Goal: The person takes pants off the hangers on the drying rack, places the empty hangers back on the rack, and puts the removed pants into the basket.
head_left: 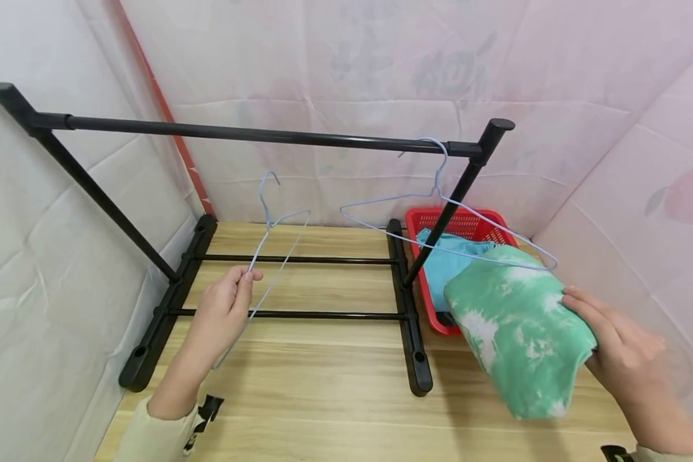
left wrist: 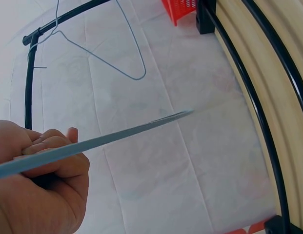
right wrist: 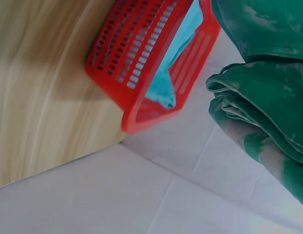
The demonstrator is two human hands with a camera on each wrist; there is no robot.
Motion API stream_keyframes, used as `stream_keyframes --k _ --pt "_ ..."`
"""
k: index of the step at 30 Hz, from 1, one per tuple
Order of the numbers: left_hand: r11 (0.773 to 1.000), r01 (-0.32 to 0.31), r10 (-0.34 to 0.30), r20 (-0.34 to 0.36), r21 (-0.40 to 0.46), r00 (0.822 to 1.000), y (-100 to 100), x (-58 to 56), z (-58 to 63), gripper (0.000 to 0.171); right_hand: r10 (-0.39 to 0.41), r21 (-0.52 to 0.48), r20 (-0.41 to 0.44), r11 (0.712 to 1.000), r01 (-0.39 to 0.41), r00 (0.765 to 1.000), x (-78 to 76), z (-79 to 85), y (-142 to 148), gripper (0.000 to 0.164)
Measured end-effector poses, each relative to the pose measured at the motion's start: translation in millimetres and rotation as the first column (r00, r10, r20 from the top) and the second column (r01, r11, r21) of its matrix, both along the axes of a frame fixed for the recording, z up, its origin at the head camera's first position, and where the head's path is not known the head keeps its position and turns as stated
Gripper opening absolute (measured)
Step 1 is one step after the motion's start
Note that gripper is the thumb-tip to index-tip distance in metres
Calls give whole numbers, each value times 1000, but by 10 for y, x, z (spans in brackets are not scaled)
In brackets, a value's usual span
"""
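My left hand pinches one shoulder of a pale blue wire hanger, whose hook points up near the middle of the rack. From the left wrist view the fingers are curled, and the hanger's wire runs across in front of them. At the right, my right hand grips the side edge of a folded green-and-white tie-dye garment, held above the front of the red basket. Folded layers of this garment show in the right wrist view, where the hand itself is out of sight.
A black clothes rack stands on the wooden table. Another blue wire hanger hangs at its right end, in front of the basket. Light blue cloth lies in the basket. Pale sheets enclose the back and sides.
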State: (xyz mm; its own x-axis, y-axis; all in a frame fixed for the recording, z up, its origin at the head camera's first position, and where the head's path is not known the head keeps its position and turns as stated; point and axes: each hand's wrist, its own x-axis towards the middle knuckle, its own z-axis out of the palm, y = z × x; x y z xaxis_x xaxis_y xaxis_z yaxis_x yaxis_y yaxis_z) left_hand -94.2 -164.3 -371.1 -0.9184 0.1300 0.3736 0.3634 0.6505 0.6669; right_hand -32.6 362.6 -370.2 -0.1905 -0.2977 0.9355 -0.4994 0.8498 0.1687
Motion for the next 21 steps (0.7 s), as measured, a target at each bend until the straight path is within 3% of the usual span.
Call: stream_keyframes --k 5,10,13,21 --pt "1000 -1 1 1 -13 1000 -17 -5 22 29 -92 41 80 995 89 993 -20 -54 231 28" --pt "1000 7 -7 -2 -11 1000 -15 -17 45 29 -188 103 177 980 172 966 -74 -95 464 32" --pt "1000 11 -11 0 -13 1000 -15 -23 49 29 -226 135 187 970 203 956 -160 -102 555 40" --pt "1000 15 -15 13 -26 1000 -13 -32 36 29 -211 178 166 967 181 963 -401 -42 667 49"
